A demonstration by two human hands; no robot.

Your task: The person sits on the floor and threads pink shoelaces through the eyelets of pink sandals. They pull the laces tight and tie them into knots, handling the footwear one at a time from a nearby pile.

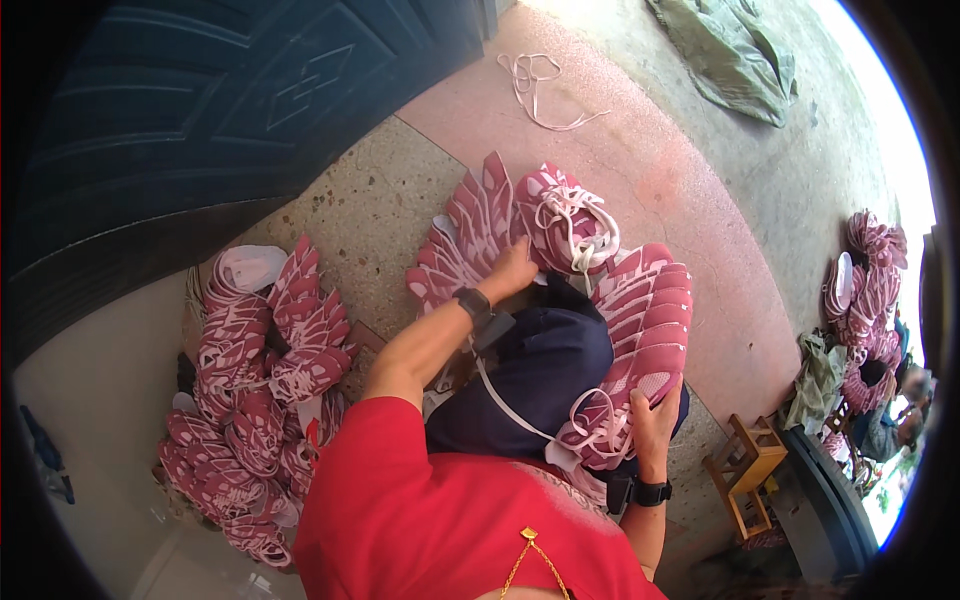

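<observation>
A long row of nested pink-and-white shoe uppers (648, 325) lies along the right side of my lap, the nearest one carrying loose white laces. My right hand (655, 425) grips the near end of this row, its thumb on the outer side. Further off, my left hand (512, 268) is closed between a fanned-out stack of uppers (462, 232) and a laced upper (568, 222); what its fingers pinch is hidden. A white lace (510, 400) runs across my dark-clad lap towards the near uppers.
Piled uppers (235, 370) stand at the left beside a dark panelled door (300, 90). A loose white lace (540, 95) lies on the floor ahead, with a green-grey sack (730, 60) beyond. At the right are a wooden stool (745, 470) and more bundled uppers (868, 290).
</observation>
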